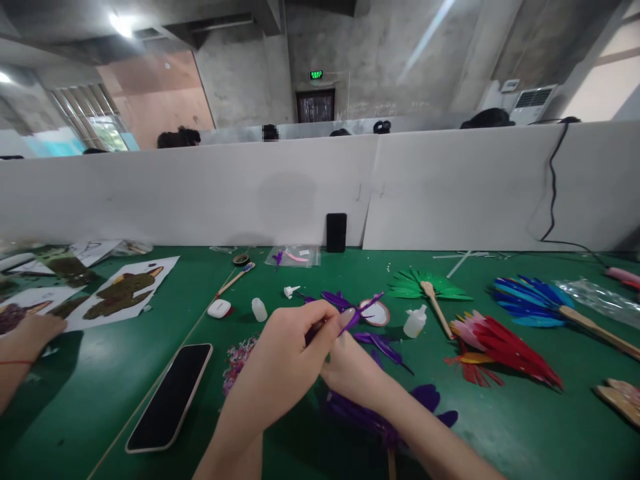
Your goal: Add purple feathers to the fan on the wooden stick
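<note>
My left hand (pixel 290 353) is closed in a pinch on a thin purple feather (pixel 369 304), whose forked tip sticks out past the thumb to the right. My right hand (pixel 353 367) crosses beneath and behind it, the two touching; its fingers are mostly hidden. More purple feathers (pixel 383 345) lie just beyond the hands. Below my right forearm is a purple feather fan (pixel 427 398) on a wooden stick, partly covered by the arm. A small round white-faced piece (pixel 375 313) rests behind the hands, and shredded pink-purple bits (pixel 239 360) lie left of my left hand.
A phone (pixel 170 400), a white case (pixel 219 308) and small glue bottles (pixel 415 323) stand around. Right are green (pixel 430 285), red (pixel 510 350) and blue (pixel 530 301) feather pieces. A white partition (pixel 200 193) borders the table; another person's hand (pixel 37 333) is left.
</note>
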The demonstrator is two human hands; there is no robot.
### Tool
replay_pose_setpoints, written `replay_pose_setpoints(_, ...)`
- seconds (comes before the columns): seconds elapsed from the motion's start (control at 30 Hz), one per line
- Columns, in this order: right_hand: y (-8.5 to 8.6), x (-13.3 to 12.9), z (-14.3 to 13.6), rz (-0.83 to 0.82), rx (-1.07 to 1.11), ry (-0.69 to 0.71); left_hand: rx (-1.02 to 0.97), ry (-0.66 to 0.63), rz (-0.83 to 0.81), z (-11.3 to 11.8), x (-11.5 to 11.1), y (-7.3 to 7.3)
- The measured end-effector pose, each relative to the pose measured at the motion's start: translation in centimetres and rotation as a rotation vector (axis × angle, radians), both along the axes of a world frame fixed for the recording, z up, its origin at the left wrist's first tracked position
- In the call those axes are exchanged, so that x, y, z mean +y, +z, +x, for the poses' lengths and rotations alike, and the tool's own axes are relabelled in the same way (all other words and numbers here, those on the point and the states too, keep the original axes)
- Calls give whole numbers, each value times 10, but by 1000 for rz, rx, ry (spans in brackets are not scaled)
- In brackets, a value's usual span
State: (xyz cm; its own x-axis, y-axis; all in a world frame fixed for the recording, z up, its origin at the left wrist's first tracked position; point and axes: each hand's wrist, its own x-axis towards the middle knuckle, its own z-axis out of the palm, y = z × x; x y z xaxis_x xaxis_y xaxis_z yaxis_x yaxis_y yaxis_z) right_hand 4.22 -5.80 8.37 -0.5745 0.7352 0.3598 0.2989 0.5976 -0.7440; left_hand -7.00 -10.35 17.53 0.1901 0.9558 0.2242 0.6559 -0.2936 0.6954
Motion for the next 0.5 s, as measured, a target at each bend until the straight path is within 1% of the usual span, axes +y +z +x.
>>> replay_pose_setpoints(0.13,34,0,38,-266,391,42,-40,0,-25,0,-2,-1)
replay_pose_setpoints(0.2,49,-4,58,-381,503,61,-61,1,-41,2,-2,-2)
replay_pose_setpoints(0.27,59,-10,72,-407,529,59,-77,-7,-52,4,-3,-2)
replay_pose_setpoints(0.33,65,-16,80,-419,516,29,-84,-13,-49,6,-3,-2)
replay_pose_setpoints(0.5,71,-23,82,-429,490,-52,-63,-7,30,12,-5,0)
